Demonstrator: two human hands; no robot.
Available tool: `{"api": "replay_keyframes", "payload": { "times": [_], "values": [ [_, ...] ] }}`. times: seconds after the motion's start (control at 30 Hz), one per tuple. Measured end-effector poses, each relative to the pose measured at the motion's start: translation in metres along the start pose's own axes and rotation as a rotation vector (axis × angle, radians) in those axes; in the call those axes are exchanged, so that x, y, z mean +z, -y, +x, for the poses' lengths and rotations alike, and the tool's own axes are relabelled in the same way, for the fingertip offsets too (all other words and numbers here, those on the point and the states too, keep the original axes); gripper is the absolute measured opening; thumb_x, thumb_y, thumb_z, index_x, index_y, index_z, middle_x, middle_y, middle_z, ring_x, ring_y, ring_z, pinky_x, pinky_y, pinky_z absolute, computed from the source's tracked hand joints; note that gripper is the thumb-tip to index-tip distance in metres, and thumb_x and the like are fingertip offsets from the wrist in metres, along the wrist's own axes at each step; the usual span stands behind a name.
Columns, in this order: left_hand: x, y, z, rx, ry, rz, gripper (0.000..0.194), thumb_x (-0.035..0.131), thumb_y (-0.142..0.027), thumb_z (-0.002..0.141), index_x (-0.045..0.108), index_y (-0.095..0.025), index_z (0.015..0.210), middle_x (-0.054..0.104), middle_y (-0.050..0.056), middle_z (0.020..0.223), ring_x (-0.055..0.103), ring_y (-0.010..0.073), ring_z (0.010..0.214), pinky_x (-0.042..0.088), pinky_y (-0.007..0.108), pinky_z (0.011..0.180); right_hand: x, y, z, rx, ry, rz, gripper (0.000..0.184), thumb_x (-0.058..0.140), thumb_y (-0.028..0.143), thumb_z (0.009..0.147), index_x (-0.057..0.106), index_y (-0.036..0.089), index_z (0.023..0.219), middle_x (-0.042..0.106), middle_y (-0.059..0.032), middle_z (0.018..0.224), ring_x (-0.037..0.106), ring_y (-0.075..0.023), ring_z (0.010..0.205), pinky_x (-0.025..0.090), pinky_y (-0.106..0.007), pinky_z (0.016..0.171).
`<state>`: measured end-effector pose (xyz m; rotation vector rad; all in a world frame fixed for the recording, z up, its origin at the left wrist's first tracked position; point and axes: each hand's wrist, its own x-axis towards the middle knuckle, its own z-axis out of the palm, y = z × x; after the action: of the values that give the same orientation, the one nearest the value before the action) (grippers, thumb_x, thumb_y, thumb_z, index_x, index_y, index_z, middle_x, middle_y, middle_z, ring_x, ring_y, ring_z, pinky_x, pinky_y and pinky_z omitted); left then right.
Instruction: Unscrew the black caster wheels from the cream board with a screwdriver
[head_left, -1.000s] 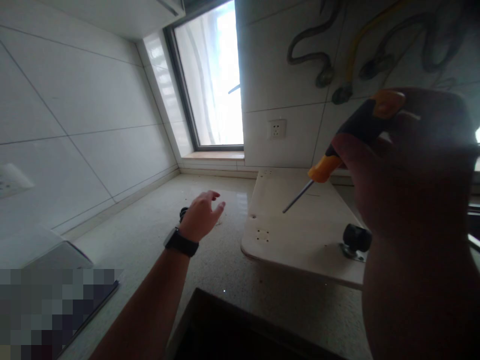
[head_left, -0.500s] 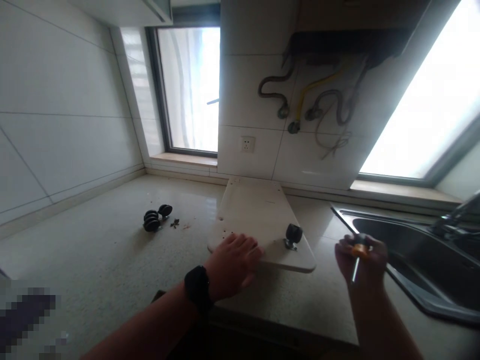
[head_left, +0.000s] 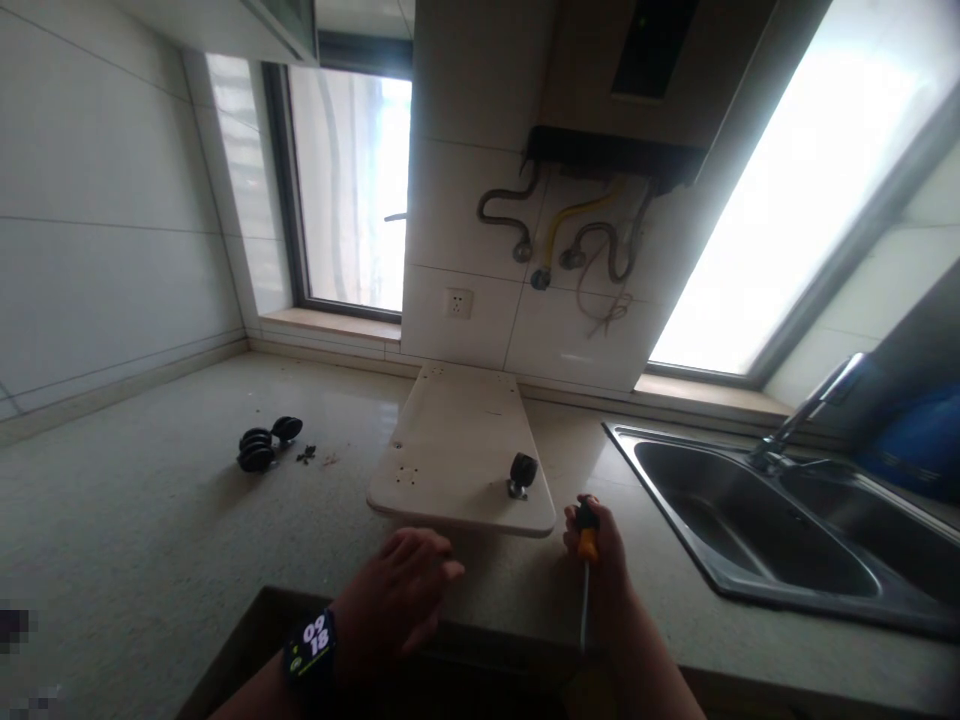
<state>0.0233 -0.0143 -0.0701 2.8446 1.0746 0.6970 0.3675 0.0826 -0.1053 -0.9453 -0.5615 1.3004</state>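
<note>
A cream board (head_left: 457, 450) lies flat on the speckled countertop (head_left: 150, 520), with one black caster wheel (head_left: 522, 473) fixed near its front right corner. My right hand (head_left: 600, 560) is closed round an orange and black screwdriver (head_left: 586, 560), its shaft pointing down toward me, just right of the board's front edge. My left hand (head_left: 397, 600) hovers with fingers stretched out near the counter's front edge, just short of the board. A black watch (head_left: 311, 650) sits on that wrist. Loose black caster wheels (head_left: 266, 445) and small screws (head_left: 306, 455) lie left of the board.
A steel double sink (head_left: 757, 520) with a tap (head_left: 806, 415) fills the right. The tiled back wall carries a socket (head_left: 457, 302) and hoses (head_left: 562, 235) under a heater. Windows stand at back left and right. A dark opening lies below the counter's front edge.
My right hand has dropped from near the camera to the counter, turning the screwdriver tip downward. My left hand came off the board toward me. The view has swung right, and the sink now shows.
</note>
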Motion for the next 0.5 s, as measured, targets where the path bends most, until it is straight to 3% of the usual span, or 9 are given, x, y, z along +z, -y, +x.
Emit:
{"api": "replay_keyframes", "payload": {
  "times": [0.13, 0.3, 0.5],
  "values": [
    [0.015, -0.001, -0.024, -0.128, 0.13, -0.086, 0.048, 0.066, -0.018, 0.085, 0.057, -0.027, 0.131, 0.062, 0.007, 0.127, 0.057, 0.0275, 0.115, 0.045, 0.043, 0.102, 0.004, -0.008, 0.001, 0.012, 0.011, -0.105, 0.039, 0.072, 0.05, 0.077, 0.051, 0.02, 0.092, 0.062, 0.0056, 0.067, 0.045, -0.0053, 0.038, 0.036, -0.017, 0.033],
    [0.027, -0.002, -0.03, -0.25, 0.068, -0.092, 0.038, 0.064, -0.024, 0.091, 0.059, -0.03, 0.129, 0.062, 0.004, 0.13, 0.055, 0.027, 0.119, 0.042, 0.044, 0.107, 0.012, -0.014, -0.002, 0.008, -0.003, -0.251, 0.037, 0.077, 0.043, 0.079, 0.057, 0.018, 0.095, 0.061, 0.0069, 0.067, 0.052, -0.0055, 0.044, 0.04, -0.016, 0.038],
    [0.028, -0.004, -0.028, -0.231, 0.059, -0.062, 0.042, 0.064, -0.02, 0.087, 0.059, -0.03, 0.128, 0.062, 0.004, 0.13, 0.055, 0.0267, 0.118, 0.041, 0.044, 0.107, 0.023, -0.011, -0.019, 0.048, 0.044, -0.339, 0.043, 0.078, 0.049, 0.076, 0.058, 0.018, 0.1, 0.058, 0.0078, 0.061, 0.052, -0.0071, 0.043, 0.041, -0.019, 0.04]
  ]
}}
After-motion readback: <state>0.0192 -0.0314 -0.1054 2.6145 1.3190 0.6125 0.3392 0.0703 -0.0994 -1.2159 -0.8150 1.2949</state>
